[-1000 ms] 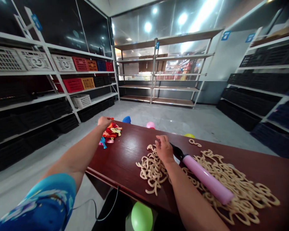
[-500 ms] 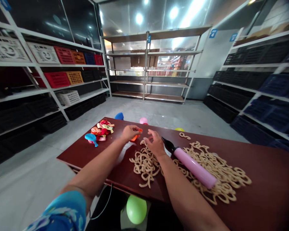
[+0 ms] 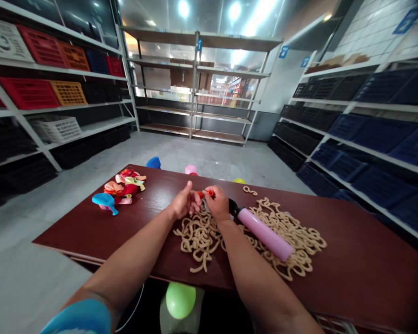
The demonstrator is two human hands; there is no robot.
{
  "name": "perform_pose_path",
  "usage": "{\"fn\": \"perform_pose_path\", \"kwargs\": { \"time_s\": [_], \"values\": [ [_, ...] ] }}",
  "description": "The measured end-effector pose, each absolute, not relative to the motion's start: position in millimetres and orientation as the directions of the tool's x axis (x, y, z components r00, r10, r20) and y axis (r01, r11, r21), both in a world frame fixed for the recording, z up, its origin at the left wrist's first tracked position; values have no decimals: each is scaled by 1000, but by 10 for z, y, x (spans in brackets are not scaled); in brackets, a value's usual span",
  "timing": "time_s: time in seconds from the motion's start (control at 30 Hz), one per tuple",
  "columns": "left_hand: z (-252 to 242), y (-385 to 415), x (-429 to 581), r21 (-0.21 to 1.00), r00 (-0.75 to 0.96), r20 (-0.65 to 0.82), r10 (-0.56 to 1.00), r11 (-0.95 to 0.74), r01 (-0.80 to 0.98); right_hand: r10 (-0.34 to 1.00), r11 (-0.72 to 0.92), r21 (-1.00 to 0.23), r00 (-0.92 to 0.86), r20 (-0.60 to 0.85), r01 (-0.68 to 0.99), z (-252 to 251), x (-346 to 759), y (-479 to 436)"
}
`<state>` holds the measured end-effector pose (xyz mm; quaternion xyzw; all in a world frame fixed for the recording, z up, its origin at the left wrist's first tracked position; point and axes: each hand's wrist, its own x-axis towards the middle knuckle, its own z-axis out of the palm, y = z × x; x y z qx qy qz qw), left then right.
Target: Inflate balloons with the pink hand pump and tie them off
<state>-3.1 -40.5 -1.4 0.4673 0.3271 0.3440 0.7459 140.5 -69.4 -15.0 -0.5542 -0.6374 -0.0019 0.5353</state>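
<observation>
Pinched in my right hand (image 3: pixel 218 204) is an uninflated orange-red balloon (image 3: pixel 211 193), its neck end showing at the fingers. My left hand (image 3: pixel 185 203) is just beside it, thumb up and fingers apart; part of the balloon lies close to its fingertips. Right of my right hand rests a pink hand pump (image 3: pixel 266 234) with a black end, which lies on a heap of beige curly pieces (image 3: pixel 299 239). More beige curls (image 3: pixel 198 236) are spread below my hands. Several flat balloons (image 3: pixel 127 183) are piled at the table's left, a blue balloon (image 3: pixel 104 200) nearest me.
The brown table (image 3: pixel 139 232) stands before me. Beyond its far edge show blue (image 3: pixel 153 162), pink (image 3: pixel 190 169) and yellow (image 3: pixel 239 181) balloons. An inflated green balloon (image 3: pixel 181 300) is below the near edge. Shelves with crates (image 3: pixel 31 93) line the sides; a rack (image 3: pixel 195 83) stands behind.
The orange-red balloon has passed from my left hand to my right, which has closed on it. My left hand has opened. The view has swung to the right.
</observation>
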Motion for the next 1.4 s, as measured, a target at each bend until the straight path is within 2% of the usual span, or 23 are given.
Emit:
{"fn": "perform_pose_path", "kwargs": {
  "time_s": [0.1,0.17,0.27,0.43,0.57,0.63,0.77,0.87,0.97,1.17,1.4],
  "values": [
    [-22,-444,14,893,701,-324,635,449,6,708,361,-588,198,678,723,-35,1334,-708],
    [-20,-461,36,871,707,-354,612,490,12,724,357,-562,159,671,746,50,1261,-714],
    [10,-486,44,797,690,-324,648,580,-171,768,329,-486,70,636,809,158,1133,-740],
    [60,-499,26,569,705,-277,653,703,-427,830,250,-274,-60,555,929,272,991,-895],
    [35,-413,3,482,568,-245,785,607,-632,814,276,-155,-144,563,949,317,1155,-1184],
    [29,-351,-33,447,495,-230,838,543,-711,818,163,-118,-67,572,980,307,1383,-1396],
    [44,-235,-144,377,420,-168,892,452,-808,854,-264,0,233,465,965,212,1957,-1876],
    [45,-169,-217,326,387,-132,913,408,-853,871,-395,93,341,353,914,120,2230,-2149],
    [27,-119,-262,294,363,-144,921,390,-873,885,-347,98,291,364,933,78,2245,-2270],
    [10,-80,-284,278,304,-203,931,352,-894,895,-52,-21,56,443,998,110,1870,-2272],
    [36,-120,-230,374,281,-113,953,303,-877,894,-25,-7,25,447,1000,28,1683,-2184]
  ]
}}
